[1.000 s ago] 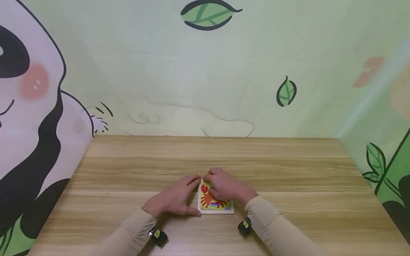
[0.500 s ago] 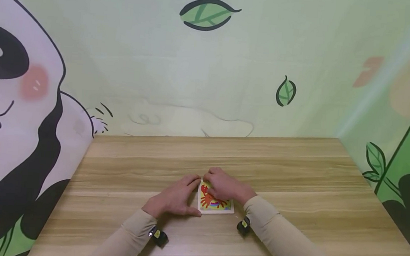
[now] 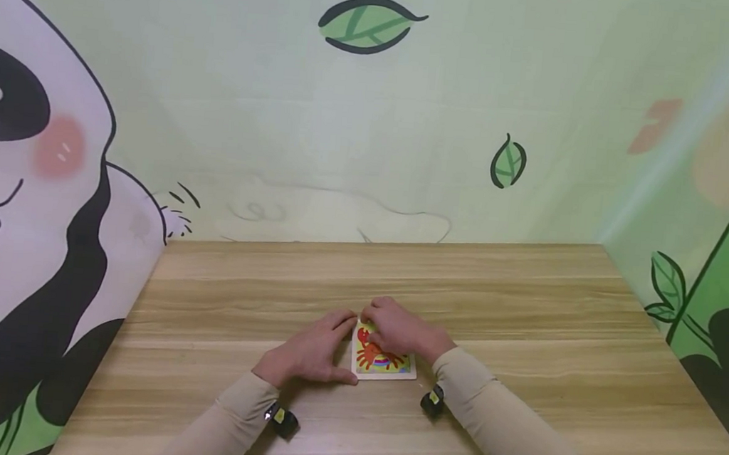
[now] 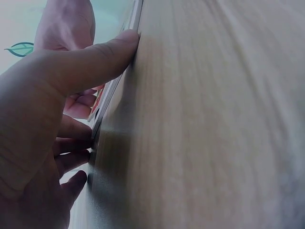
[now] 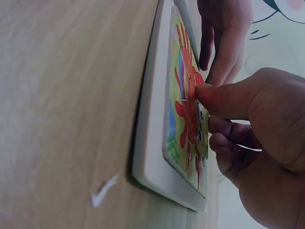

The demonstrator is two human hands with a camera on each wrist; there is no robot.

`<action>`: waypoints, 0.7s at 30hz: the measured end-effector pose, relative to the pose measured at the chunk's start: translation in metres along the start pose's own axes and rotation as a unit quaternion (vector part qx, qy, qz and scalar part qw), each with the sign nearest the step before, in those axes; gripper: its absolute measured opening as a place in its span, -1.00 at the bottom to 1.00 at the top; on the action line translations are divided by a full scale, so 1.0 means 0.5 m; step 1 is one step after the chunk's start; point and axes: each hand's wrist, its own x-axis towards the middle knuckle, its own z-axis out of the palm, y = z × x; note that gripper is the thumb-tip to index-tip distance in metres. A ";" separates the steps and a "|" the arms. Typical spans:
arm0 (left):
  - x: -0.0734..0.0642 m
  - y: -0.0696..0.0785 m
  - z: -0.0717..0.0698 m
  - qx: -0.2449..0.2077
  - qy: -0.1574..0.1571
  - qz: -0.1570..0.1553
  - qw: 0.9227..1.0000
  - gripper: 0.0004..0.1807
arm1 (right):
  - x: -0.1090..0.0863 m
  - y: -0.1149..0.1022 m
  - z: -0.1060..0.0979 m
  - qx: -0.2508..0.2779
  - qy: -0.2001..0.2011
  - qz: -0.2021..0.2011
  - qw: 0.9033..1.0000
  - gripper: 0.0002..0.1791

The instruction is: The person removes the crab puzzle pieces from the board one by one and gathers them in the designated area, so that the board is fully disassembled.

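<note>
**Head view: crab board (image 3: 391, 377) on the wooden table (image 3: 525, 304)**

Farthest left on my feed, well beyond the left hand (image 3: 311, 350), a big printed panda (image 3: 55, 232) fills the wall hanging (image 3: 252, 104). Nearer, the left sleeve (image 3: 221, 420) runs up to that hand, with a small black device (image 3: 285, 423) strapped at the wrist.

I see the left hand lying with thumb and fingers spread well apart: the thumb touches the board's near left corner, while the fingertips reach its far left corner.

The board sits just to the right of the left hand and partly underneath the right hand (image 3: 403, 330). Its white rim frames a yellow-green crab picture (image 3: 386, 366) with a red crab and a rainbow band.

The right hand comes over the far part of the board, fingers curled near the far edge. In the right wrist view I make out its thumb on the crab, by the eyes; whether it pinches a piece or merely presses, I cannot tell. That view also gives me a white scrap or mark (image 5: 103, 191) on the wood, near the board's corner.

Behind the right hand come another black device (image 3: 432, 403) and the right sleeve (image 3: 510, 417).
</note>
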 end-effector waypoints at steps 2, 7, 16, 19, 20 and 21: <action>-0.001 0.000 -0.001 -0.001 -0.002 -0.002 1.000 0.18 | 0.000 -0.001 0.000 0.001 0.000 -0.001 1.000 -0.64; -0.001 0.001 -0.002 -0.004 -0.005 -0.004 1.000 0.19 | 0.000 -0.001 0.000 0.007 -0.003 0.008 1.000 -0.63; -0.001 0.000 -0.001 -0.007 -0.001 0.002 1.000 0.19 | 0.001 -0.002 0.003 0.009 -0.006 0.022 1.000 -0.63; -0.001 0.000 -0.001 -0.009 -0.002 0.002 1.000 0.18 | 0.001 -0.003 0.002 0.012 -0.006 0.025 1.000 -0.63; -0.001 0.000 -0.001 -0.009 -0.002 0.002 1.000 0.18 | 0.001 -0.003 0.002 0.011 -0.006 0.026 1.000 -0.63; -0.001 0.001 -0.002 -0.010 -0.002 0.001 1.000 0.18 | 0.001 -0.003 0.002 0.010 -0.006 0.027 1.000 -0.63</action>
